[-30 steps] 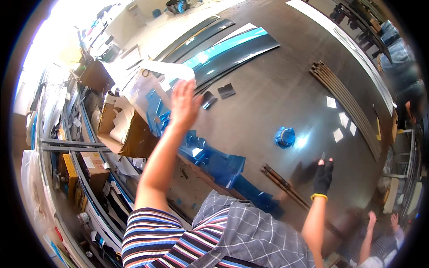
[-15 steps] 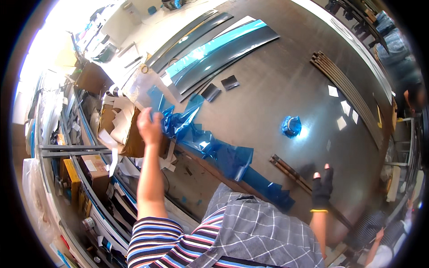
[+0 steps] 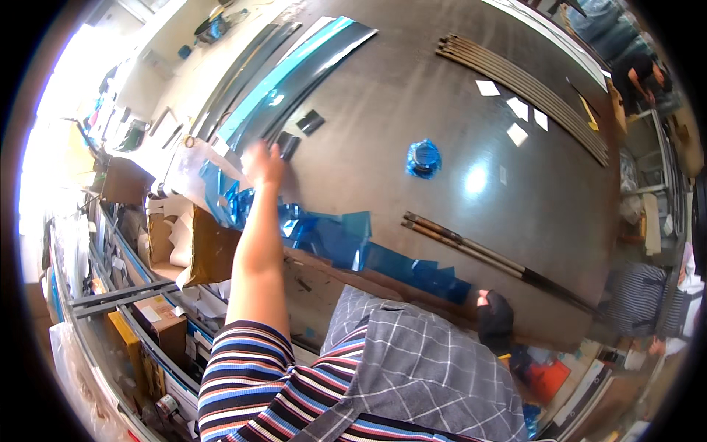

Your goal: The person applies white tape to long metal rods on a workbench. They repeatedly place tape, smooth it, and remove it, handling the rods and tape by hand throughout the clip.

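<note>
My bare left hand [image 3: 264,163] reaches over the far left of the dark table, slightly blurred, thumb and fingers apart. It holds nothing that I can see. Close beside its fingertips lies a small dark square piece [image 3: 289,145], with a second dark square piece [image 3: 311,121] just beyond. Crumpled clear blue film [image 3: 331,237] stretches along the near table edge, partly behind my left forearm. My right hand [image 3: 495,324], in a black glove with bare fingertips, hangs low by the near edge, right of the film's end. Its fingers look bent and are mostly hidden.
Long dark strips, one with a light blue face [image 3: 294,66], lie at the far left. A blue-wrapped roll [image 3: 423,159] stands mid-table. Two rods [image 3: 471,247] lie nearer, with a bundle of rods [image 3: 523,96] and white squares [image 3: 518,108] beyond. A cardboard box [image 3: 210,250] stands left.
My left hand has moved away from the crumpled film, toward the small dark pieces. My right hand has drawn back to the near edge, its fingers more bent. The view has shifted.
</note>
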